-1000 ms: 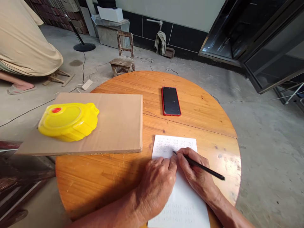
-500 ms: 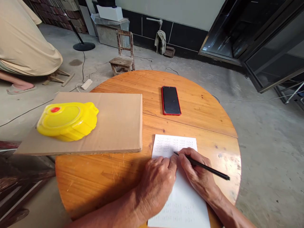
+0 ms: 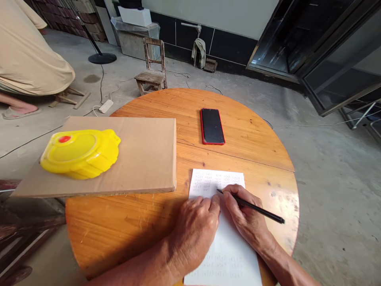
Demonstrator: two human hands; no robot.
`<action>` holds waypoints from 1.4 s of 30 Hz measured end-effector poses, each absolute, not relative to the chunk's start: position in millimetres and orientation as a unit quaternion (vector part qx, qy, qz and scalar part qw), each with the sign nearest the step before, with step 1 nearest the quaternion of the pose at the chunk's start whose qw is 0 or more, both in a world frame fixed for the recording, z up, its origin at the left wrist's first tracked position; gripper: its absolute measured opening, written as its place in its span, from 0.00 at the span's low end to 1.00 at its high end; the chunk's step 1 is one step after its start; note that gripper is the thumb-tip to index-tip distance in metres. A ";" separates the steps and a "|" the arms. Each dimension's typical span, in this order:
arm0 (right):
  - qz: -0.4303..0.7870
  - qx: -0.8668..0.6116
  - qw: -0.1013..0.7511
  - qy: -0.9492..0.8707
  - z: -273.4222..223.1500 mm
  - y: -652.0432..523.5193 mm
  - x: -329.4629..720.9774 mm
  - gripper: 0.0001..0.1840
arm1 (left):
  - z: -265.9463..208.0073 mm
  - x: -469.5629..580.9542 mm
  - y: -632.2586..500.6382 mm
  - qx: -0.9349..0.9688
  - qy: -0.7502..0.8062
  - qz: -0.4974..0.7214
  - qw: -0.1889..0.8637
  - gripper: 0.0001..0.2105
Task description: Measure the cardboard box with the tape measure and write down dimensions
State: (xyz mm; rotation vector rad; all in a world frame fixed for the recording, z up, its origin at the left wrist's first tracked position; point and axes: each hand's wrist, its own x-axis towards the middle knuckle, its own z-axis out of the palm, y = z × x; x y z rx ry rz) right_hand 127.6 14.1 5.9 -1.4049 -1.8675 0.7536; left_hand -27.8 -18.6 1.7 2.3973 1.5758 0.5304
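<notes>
A black pen (image 3: 258, 207) is held in my right hand (image 3: 247, 212), thumb and fingers closed around it near the tip. That tip touches a white sheet of paper (image 3: 226, 242) just below rows of small handwriting. Next to it, my left hand (image 3: 198, 226) lies curled on the same sheet, pressing it to the wooden table; its fingertips are mostly hidden underneath. More rows of faint writing show at the sheet's lower end. Beyond the paper lies a phone (image 3: 212, 126) in a red case, its screen dark.
A cardboard piece (image 3: 145, 155) covers the left of the round wooden table (image 3: 256, 147), with a yellow plastic object (image 3: 80, 153) with a red button on it. Behind stand a small wooden chair (image 3: 151, 75) and a power strip (image 3: 106, 106). Someone in beige cloth (image 3: 29, 59) is at left.
The whole view has shifted slightly, moving everything a little left in the picture. Both hands and the pen keep nearly the same place on the paper.
</notes>
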 end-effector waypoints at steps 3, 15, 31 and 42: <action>0.288 -0.534 0.340 -0.719 5.9 13.7 127.8 0.07 | 1.3 -28.4 -18.7 0.817 0.535 0.185 0.108 0.09; 0.300 -0.538 0.339 -0.711 6.2 15.3 127.7 0.07 | 3.3 -28.6 -17.7 0.816 0.537 0.181 0.118 0.08; 0.304 -0.547 0.381 -0.681 5.3 15.0 131.5 0.08 | 2.3 -28.9 -15.7 0.819 0.529 0.191 0.111 0.15; 0.295 -0.547 0.364 -0.693 4.9 16.0 129.4 0.07 | 4.7 -29.0 -14.7 0.818 0.531 0.177 0.132 0.07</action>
